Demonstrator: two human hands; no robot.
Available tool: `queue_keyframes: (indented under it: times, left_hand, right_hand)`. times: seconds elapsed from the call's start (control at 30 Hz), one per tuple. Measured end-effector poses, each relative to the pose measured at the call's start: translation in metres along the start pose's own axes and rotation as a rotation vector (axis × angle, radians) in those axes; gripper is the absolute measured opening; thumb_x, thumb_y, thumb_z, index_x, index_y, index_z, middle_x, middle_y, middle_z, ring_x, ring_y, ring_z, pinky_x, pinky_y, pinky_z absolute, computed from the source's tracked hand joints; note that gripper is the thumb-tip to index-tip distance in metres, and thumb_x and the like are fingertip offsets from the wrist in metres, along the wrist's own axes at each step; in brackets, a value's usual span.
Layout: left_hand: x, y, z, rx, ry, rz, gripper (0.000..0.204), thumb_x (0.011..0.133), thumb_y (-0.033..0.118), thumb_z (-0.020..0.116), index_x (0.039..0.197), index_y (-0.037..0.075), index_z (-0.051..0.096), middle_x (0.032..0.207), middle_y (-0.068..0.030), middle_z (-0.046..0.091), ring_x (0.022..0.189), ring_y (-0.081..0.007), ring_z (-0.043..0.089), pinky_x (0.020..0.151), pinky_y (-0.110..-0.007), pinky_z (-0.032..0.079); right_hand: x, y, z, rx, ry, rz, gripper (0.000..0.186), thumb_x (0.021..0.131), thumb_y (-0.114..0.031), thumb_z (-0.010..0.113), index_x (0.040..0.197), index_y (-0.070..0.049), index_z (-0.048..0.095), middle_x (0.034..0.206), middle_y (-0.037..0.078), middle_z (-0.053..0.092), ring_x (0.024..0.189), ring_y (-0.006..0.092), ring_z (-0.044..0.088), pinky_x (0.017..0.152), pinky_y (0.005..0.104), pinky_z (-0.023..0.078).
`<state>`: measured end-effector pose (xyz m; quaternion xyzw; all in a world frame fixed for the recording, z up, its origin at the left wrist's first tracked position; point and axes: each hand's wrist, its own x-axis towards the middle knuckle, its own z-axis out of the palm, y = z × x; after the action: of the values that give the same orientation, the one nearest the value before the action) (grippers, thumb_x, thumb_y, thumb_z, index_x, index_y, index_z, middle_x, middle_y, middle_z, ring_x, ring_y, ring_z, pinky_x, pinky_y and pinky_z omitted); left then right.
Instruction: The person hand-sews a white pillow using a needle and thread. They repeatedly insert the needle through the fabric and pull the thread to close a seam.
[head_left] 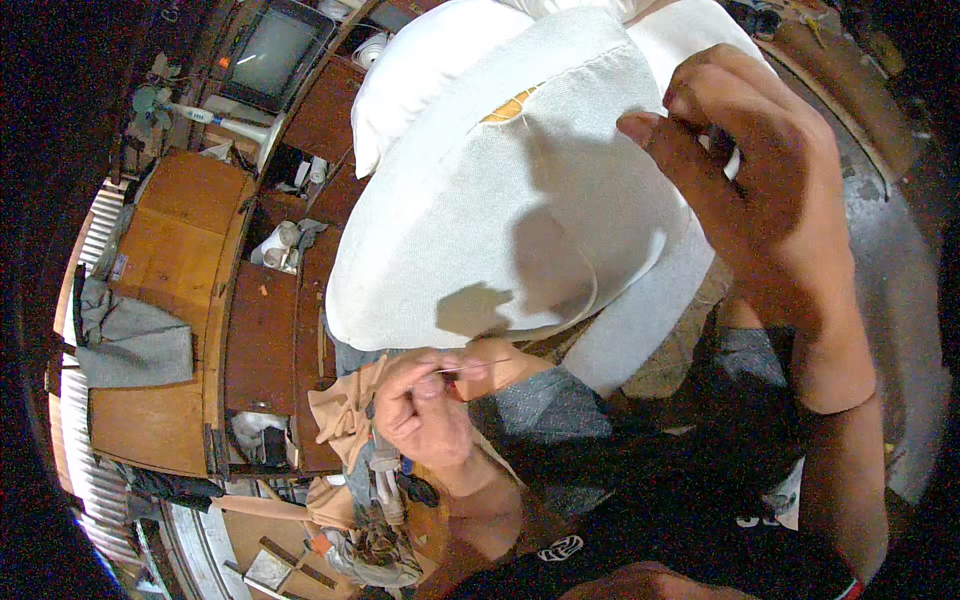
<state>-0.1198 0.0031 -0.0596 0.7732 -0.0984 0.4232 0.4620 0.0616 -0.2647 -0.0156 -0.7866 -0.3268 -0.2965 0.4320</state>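
A large white padded fabric piece [420, 250] fills the middle. Its top seam has a gap with yellow-orange filling [512, 104] showing. My left hand [425, 400], below the fabric's lower edge, pinches a thin needle [478, 366] between thumb and fingers. From the gap a pale thread [592, 275] hangs down and curves across the white cloth. My right hand [765, 170] is raised at the upper right, over the fabric's side. Its fingers are curled in toward the thumb; whatever they hold, if anything, cannot be made out.
More white padded pieces [430, 60] lie behind. Along the left stand wooden cabinets [180, 220] with a grey cloth [135, 335], a small white fan [215, 118] and a dark screen [275, 55]. Beige cloth scraps [345, 410] and a tan board lie at lower left.
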Motion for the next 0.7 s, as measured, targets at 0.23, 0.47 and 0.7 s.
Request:
queue_keyframes:
  times: [0.23,0.47,0.7]
  left_hand:
    - [0.032,0.004,0.055,-0.082,0.089,0.113,0.013,0.101,0.007,0.066,0.109,-0.001,0.072,0.098,-0.0177,0.072,0.085,-0.0249,0.072,0.073,-0.035,0.06]
    - [0.061,0.002,0.076,-0.159,0.027,-0.037,0.019,0.103,0.006,0.063,0.116,-0.004,0.072,0.098,-0.0159,0.075,0.081,-0.0216,0.072,0.076,-0.034,0.059]
    - [0.111,-0.007,0.085,0.362,0.01,0.168,0.03,0.093,0.01,0.077,0.121,-0.001,0.074,0.111,-0.014,0.075,0.106,-0.0229,0.069,0.099,-0.036,0.053]
  right_hand:
    - [-0.023,-0.025,0.038,0.639,-0.38,-0.182,0.032,0.089,-0.017,0.082,0.119,-0.007,0.074,0.11,0.012,0.076,0.095,0.0337,0.073,0.085,0.0387,0.057]
    - [-0.012,-0.023,0.045,1.163,-0.212,0.116,0.016,0.098,-0.003,0.071,0.113,0.001,0.074,0.105,0.012,0.077,0.093,0.0161,0.073,0.081,0.0305,0.057]
    - [-0.001,-0.007,0.054,1.124,0.066,0.146,0.019,0.105,-0.007,0.063,0.121,0.003,0.069,0.109,0.01,0.076,0.106,0.0163,0.071,0.096,0.0298,0.056]
